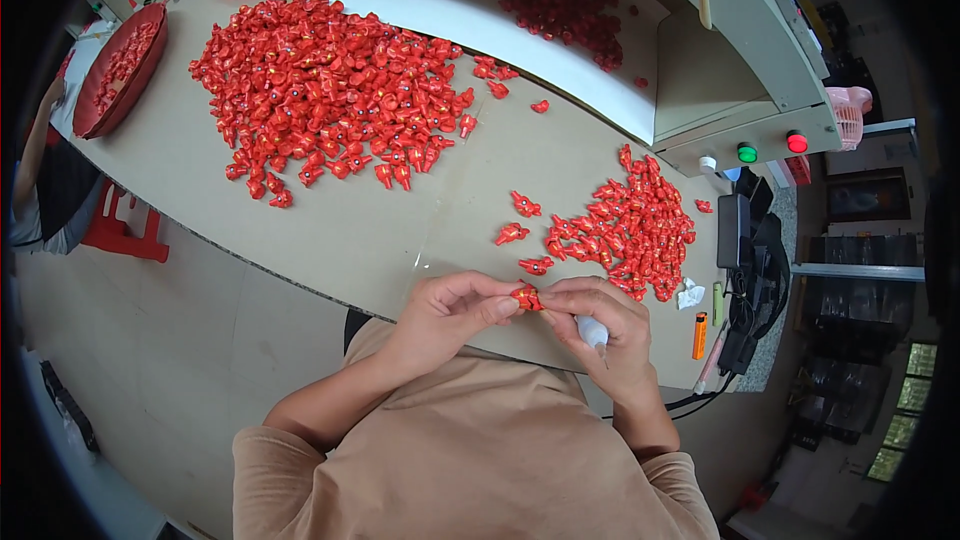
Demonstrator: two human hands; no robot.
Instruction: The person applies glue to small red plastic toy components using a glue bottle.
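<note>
Close to the table's front edge, a small red figurine with yellow marks [526,297] is pinched between both hands. My left hand [450,312] grips it from the left with thumb and forefinger. From the other side my right hand [607,325] holds it with the fingertips, while a white tube with a thin tip [592,332] is tucked in the same palm, tip towards me. Just beyond the hands lie a few single red figurines [511,233]. A smaller pile of the same pieces [640,230] spreads to the right, and a much larger pile [320,85] covers the far left.
A grey cabinet [740,130] with a green button [747,152] and a red button [797,142] stands at the back. Right of the small pile lie an orange cylinder [699,336], crumpled tissue [690,293] and black cables [765,270]. A red basin [121,70] and another person sit far left.
</note>
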